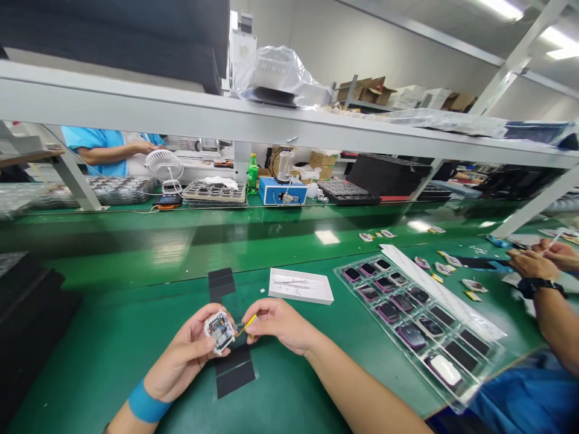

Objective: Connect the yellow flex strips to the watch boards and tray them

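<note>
Casing (219,333), small, white and rounded, sits tilted in the left hand (192,346), which is half curled around it with the thumb over its lower edge; the fingers behind hide its back, and the circuit parts facing up are too small to tell apart. Just beside it, the right hand (279,325) is closed in a pinch on a thin yellow piece (249,324), partly covered by the fingertips; whether this joins the casing is hard to make out. Both hands are above the green bench (113,355), the left one covering part of some black strips (236,380). Nearby, a white tray (302,297) holds slender tools and unreadable specks. A clear tray (435,345) carries dark-faced pieces and a white one. Farther right, a co-worker's hands (536,265) show, the body cut off; beyond the bench, the shelf (289,125) hides another person's head.
</note>
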A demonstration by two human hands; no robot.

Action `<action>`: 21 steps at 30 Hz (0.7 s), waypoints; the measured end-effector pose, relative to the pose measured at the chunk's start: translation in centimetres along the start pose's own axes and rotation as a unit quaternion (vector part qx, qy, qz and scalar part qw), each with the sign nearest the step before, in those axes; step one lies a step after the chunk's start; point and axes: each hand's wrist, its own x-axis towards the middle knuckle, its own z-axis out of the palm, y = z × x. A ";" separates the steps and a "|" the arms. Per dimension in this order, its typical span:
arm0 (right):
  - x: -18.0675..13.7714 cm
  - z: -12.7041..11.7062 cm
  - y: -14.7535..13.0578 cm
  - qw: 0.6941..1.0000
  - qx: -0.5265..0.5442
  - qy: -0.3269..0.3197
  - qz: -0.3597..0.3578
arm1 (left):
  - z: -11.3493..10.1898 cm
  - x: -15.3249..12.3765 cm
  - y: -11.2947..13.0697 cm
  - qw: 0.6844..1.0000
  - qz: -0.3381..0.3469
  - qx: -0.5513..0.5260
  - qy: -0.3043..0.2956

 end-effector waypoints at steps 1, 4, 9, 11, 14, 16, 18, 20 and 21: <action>-0.1 0.0 -0.3 1.000 0.000 0.010 -0.017 | 0.0 0.0 0.0 1.000 -0.004 0.006 0.002; -0.5 0.2 -0.9 0.998 0.014 0.017 -0.066 | 0.2 0.1 -0.1 1.000 -0.019 0.022 -0.008; -0.9 0.6 -0.9 0.994 0.071 -0.034 -0.074 | 0.7 0.1 -0.3 0.998 -0.046 0.031 -0.016; -0.9 0.6 -0.7 0.995 0.046 -0.038 -0.076 | 0.7 0.1 -0.4 0.997 -0.060 0.034 -0.021; -1.0 0.9 -0.5 0.989 -0.067 0.005 -0.130 | 0.9 0.3 -0.7 0.995 -0.086 0.044 -0.024; -1.1 1.4 -0.5 0.962 -0.191 0.046 -0.189 | 1.0 0.4 -0.8 0.993 -0.098 0.054 -0.023; -1.4 1.8 -0.6 0.920 -0.307 0.068 -0.235 | 1.1 0.4 -0.9 0.992 -0.104 0.062 -0.023; -1.5 2.1 -0.7 0.890 -0.373 0.070 -0.254 | 1.3 0.4 -1.0 0.992 -0.109 0.064 -0.023; -1.5 2.1 -0.7 0.882 -0.390 0.069 -0.257 | 1.4 0.4 -1.0 0.991 -0.111 0.065 -0.022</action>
